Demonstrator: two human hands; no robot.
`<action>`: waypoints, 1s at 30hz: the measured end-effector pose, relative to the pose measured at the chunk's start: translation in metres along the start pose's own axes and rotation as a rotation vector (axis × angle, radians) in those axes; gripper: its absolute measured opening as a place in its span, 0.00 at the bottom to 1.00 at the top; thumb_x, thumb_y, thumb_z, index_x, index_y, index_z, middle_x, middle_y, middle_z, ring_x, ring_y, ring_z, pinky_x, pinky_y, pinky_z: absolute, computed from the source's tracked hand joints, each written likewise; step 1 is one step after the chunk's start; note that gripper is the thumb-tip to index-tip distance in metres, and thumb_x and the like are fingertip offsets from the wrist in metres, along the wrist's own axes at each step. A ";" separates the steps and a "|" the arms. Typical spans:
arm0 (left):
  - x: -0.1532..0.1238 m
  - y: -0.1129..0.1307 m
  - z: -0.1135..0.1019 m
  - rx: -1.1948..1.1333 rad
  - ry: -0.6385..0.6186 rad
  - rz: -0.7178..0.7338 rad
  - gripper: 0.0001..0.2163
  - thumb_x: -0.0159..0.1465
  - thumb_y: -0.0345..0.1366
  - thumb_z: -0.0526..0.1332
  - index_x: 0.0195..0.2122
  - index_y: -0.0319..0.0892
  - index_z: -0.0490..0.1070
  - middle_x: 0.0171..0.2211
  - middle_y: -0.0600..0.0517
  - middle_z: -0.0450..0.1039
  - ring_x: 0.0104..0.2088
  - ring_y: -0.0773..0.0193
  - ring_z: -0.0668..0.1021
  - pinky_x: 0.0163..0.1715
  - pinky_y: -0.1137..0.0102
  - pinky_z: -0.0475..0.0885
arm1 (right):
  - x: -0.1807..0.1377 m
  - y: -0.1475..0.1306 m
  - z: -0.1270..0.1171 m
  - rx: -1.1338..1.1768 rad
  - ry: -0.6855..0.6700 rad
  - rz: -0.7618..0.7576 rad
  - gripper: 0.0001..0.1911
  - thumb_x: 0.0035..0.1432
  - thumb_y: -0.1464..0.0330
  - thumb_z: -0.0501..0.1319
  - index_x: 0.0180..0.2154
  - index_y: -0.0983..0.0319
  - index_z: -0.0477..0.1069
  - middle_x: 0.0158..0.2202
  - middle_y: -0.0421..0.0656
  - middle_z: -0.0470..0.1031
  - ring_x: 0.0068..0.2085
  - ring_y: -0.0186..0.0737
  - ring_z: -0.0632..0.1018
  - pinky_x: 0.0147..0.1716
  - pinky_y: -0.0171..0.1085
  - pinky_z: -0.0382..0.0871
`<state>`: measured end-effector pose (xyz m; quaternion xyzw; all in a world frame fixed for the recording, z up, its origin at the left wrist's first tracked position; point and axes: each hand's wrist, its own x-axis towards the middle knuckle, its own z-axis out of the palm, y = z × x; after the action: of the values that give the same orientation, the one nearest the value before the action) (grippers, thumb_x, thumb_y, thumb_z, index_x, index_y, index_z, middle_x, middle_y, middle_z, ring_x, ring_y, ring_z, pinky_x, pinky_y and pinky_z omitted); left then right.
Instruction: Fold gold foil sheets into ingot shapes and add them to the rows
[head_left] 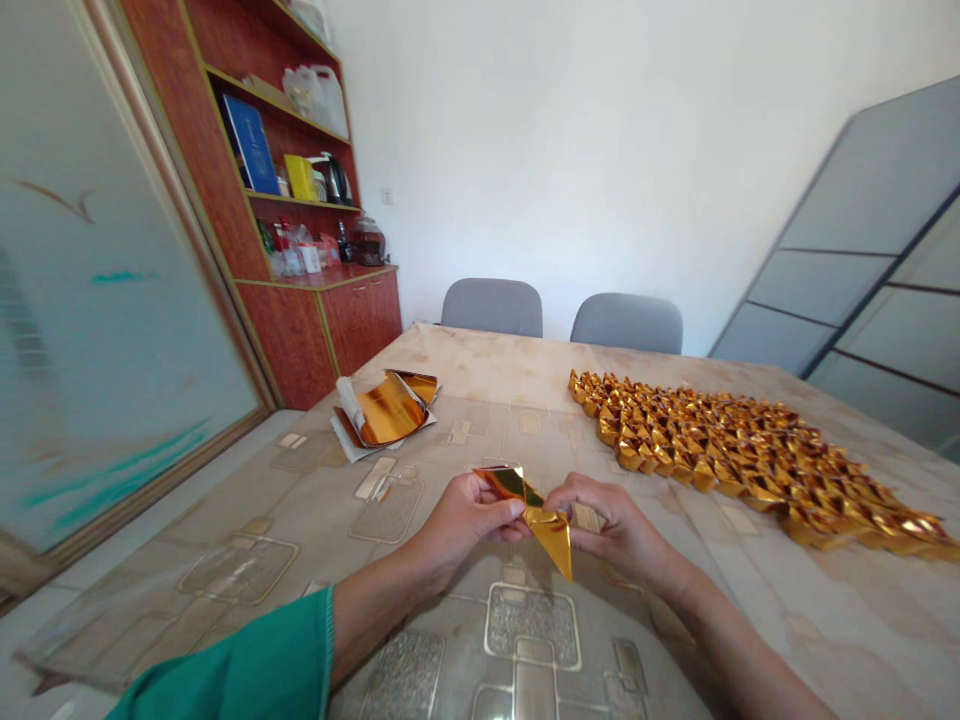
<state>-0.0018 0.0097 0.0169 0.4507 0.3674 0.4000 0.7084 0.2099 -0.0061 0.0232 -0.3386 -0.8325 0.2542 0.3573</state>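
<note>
Between my two hands, above the table, is a piece of shiny gold foil paper folded to a sharp point that hangs down toward me. My left hand pinches its left part with thumb and fingers. My right hand is closed on its right edge, thumb below and index finger on top. Some of the fingers are hidden behind the foil. Ahead and to the left lies a loose stack of gold foil sheets with white backing, curled at the edges.
Rows of folded gold foil pieces cover the table's right side. The table has a clear patterned cover. Two grey chairs stand at its far edge. A red-brown shelf unit holds jugs, a kettle and bottles at the left.
</note>
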 end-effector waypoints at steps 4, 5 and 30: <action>-0.001 -0.001 0.001 0.026 -0.002 -0.015 0.12 0.49 0.34 0.73 0.32 0.36 0.75 0.27 0.50 0.80 0.25 0.68 0.79 0.27 0.75 0.73 | 0.000 0.000 0.001 -0.016 -0.036 -0.029 0.06 0.61 0.65 0.65 0.39 0.59 0.77 0.32 0.41 0.76 0.34 0.37 0.76 0.35 0.35 0.68; -0.002 -0.002 0.001 0.027 -0.005 -0.010 0.12 0.49 0.34 0.72 0.31 0.36 0.75 0.27 0.50 0.79 0.25 0.68 0.79 0.27 0.74 0.73 | 0.000 0.000 0.001 -0.014 -0.037 -0.033 0.06 0.61 0.64 0.65 0.39 0.59 0.77 0.32 0.42 0.76 0.34 0.37 0.76 0.35 0.35 0.68; -0.001 -0.005 0.002 0.060 0.000 0.083 0.09 0.50 0.35 0.71 0.30 0.38 0.76 0.25 0.52 0.76 0.25 0.68 0.76 0.27 0.74 0.71 | 0.002 -0.004 0.015 0.182 0.101 0.172 0.12 0.58 0.57 0.64 0.30 0.58 0.72 0.29 0.39 0.74 0.33 0.39 0.73 0.34 0.37 0.65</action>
<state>0.0003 0.0065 0.0133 0.4867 0.3602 0.4178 0.6773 0.1959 -0.0099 0.0175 -0.3874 -0.7549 0.3410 0.4047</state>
